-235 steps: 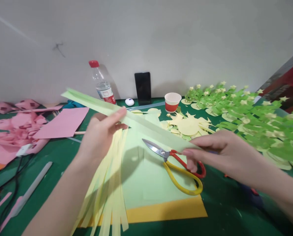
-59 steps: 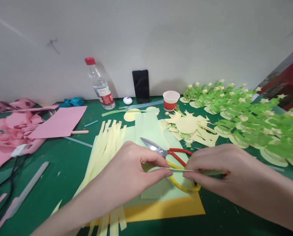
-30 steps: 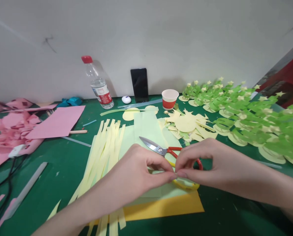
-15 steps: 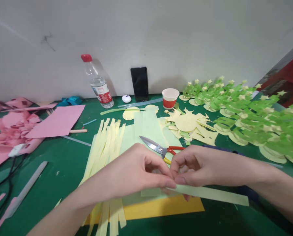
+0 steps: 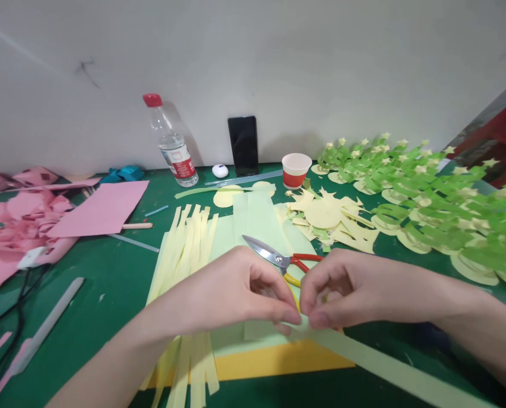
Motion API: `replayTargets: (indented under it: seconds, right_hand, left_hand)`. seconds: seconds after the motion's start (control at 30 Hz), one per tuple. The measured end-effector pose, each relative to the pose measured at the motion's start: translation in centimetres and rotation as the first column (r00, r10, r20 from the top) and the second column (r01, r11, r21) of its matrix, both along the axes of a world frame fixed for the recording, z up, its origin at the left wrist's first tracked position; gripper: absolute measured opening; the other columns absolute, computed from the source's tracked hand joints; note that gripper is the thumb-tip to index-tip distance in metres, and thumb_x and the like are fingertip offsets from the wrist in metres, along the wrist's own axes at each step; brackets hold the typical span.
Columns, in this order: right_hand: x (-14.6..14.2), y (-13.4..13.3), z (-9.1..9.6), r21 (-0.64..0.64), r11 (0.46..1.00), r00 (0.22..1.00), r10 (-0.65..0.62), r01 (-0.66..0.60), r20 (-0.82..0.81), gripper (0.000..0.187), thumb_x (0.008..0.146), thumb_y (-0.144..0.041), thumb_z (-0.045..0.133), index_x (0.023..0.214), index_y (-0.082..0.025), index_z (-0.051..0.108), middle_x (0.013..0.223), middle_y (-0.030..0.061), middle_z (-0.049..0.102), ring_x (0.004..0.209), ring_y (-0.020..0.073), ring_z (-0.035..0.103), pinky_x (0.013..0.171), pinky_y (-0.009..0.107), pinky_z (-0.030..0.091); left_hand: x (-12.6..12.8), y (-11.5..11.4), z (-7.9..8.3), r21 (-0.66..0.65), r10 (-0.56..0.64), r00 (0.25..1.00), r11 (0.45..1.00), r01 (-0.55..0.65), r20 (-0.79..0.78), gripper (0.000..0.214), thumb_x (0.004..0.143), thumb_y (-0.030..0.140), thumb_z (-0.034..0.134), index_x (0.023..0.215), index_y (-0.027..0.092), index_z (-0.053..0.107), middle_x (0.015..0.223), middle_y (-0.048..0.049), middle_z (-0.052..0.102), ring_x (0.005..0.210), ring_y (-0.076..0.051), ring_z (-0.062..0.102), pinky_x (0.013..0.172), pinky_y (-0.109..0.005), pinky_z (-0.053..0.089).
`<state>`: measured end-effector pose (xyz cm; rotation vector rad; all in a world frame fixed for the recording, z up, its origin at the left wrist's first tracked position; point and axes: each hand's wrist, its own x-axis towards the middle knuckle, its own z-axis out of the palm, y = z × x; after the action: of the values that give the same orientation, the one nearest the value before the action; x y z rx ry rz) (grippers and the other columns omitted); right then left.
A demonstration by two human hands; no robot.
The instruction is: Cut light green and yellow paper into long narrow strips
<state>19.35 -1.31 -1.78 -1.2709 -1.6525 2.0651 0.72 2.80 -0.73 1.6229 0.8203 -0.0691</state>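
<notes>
My left hand (image 5: 261, 294) pinches one end of a pale green paper strip (image 5: 388, 362) between thumb and fingers. Close beside it, my right hand (image 5: 333, 292) is closed on the same strip, which runs out below that hand toward the lower right. Beneath the hands lie pale green sheets (image 5: 256, 221) and an orange-yellow sheet (image 5: 278, 360). Just behind the hands, scissors (image 5: 280, 260) with red and yellow handles rest on the sheets. A bundle of pale yellow paper strips (image 5: 188, 243) lies to the left, partly under my left forearm.
Along the wall stand a water bottle (image 5: 176, 153), a black phone (image 5: 243, 146) and a paper cup (image 5: 296, 171). Yellow paper scraps (image 5: 329, 215) lie behind my right hand. Rows of green paper plants (image 5: 431, 198) fill the right side; pink paper pieces (image 5: 27, 212) are at left.
The free part of the strip has swung downward and reaches farther to the lower right. My hands have moved slightly apart, the right one shifting a little to the right.
</notes>
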Motion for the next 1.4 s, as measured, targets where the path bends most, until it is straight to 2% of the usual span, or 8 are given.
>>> replayTargets:
  seconds: [0.17,0.4,0.53,0.7,0.8,0.93,1.1,1.4]
  right_hand:
    - [-0.5,-0.2,-0.6,-0.048,0.998,0.999,-0.034,0.033,-0.022,0.01,0.069,-0.023,0.064,0.066,-0.013,0.063,0.051,-0.0059,0.048,0.048,0.0026,0.043,0.047,0.012,0.036]
    - [0.3,-0.4,0.0,-0.007,0.999,0.998,0.053,-0.054,-0.038,0.009,0.066,-0.021,0.063,0.067,-0.012,0.063,0.055,-0.004,0.052,0.05,0.0034,0.044,0.046,0.012,0.034]
    - [1.1,-0.7,0.5,0.062,0.982,0.984,0.172,-0.176,0.053,0.015,0.066,-0.027,0.063,0.069,-0.012,0.064,0.06,0.0002,0.058,0.057,0.0087,0.052,0.052,0.017,0.04]
    - [2.6,-1.0,1.2,0.223,0.92,0.925,0.255,-0.322,0.283,0.009,0.068,-0.015,0.058,0.064,-0.014,0.065,0.063,0.0021,0.062,0.061,0.0117,0.056,0.056,0.02,0.042]
    - [2.9,-0.7,1.0,0.353,0.877,0.895,0.167,-0.327,0.415,0.014,0.076,-0.022,0.053,0.069,-0.017,0.064,0.074,0.0032,0.063,0.069,0.0141,0.055,0.061,0.023,0.041]
    - [1.6,-0.5,0.4,0.418,0.886,0.916,0.018,-0.2,0.4,0.027,0.081,-0.041,0.049,0.082,-0.019,0.064,0.08,0.0024,0.06,0.071,0.0139,0.051,0.06,0.024,0.036]
    - [0.2,-0.6,-0.2,0.439,0.878,0.936,0.025,-0.188,0.351,0.036,0.086,-0.037,0.04,0.061,-0.015,0.054,0.059,-0.0023,0.043,0.054,0.0084,0.034,0.051,0.024,0.026]
    - [2.6,-0.1,0.7,0.525,0.82,0.897,-0.031,-0.229,0.44,0.032,0.084,-0.033,0.043,0.064,-0.016,0.061,0.064,0.002,0.059,0.057,0.0123,0.049,0.052,0.025,0.032]
  left_hand:
    - [0.2,-0.1,-0.1,-0.033,-0.023,1.0,0.999,0.023,0.005,0.009,0.07,0.024,0.064,0.066,0.019,0.071,0.059,0.0042,0.063,0.054,-0.008,0.052,0.053,-0.017,0.039]
    - [-0.5,0.4,0.9,-0.087,-0.066,0.997,0.994,0.069,0.044,0.01,0.069,0.02,0.065,0.06,0.019,0.069,0.055,0.0049,0.063,0.05,-0.005,0.05,0.049,-0.013,0.037]
    - [-1.3,1.2,1.4,-0.053,-0.082,0.996,0.995,0.084,0.033,0.009,0.068,0.021,0.067,0.06,0.019,0.069,0.054,0.0042,0.064,0.052,-0.007,0.055,0.05,-0.014,0.039]
    - [-1.4,1.7,1.4,0.064,-0.073,0.996,0.995,0.076,-0.043,0.011,0.069,0.025,0.065,0.06,0.02,0.069,0.056,0.0042,0.065,0.052,-0.008,0.053,0.049,-0.016,0.036]
    - [-0.8,1.5,0.8,0.178,-0.014,0.996,0.984,0.03,-0.088,0.013,0.07,0.026,0.063,0.06,0.021,0.069,0.055,0.0052,0.063,0.049,-0.007,0.047,0.044,-0.017,0.031]
    - [0.0,0.8,-0.2,0.195,0.032,0.997,0.981,-0.019,-0.065,0.017,0.072,0.031,0.06,0.063,0.02,0.069,0.059,0.0039,0.063,0.052,-0.008,0.047,0.047,-0.018,0.032]
    - [0.1,0.5,-0.7,0.198,-0.019,0.997,0.98,0.033,-0.072,0.021,0.074,0.034,0.058,0.067,0.018,0.07,0.063,0.0021,0.064,0.057,-0.009,0.047,0.052,-0.019,0.035]
    - [-0.7,2.2,0.0,0.247,0.001,0.989,0.968,0.036,-0.146,0.023,0.071,0.038,0.061,0.064,0.018,0.069,0.057,0.0033,0.058,0.049,-0.007,0.038,0.044,-0.019,0.027]
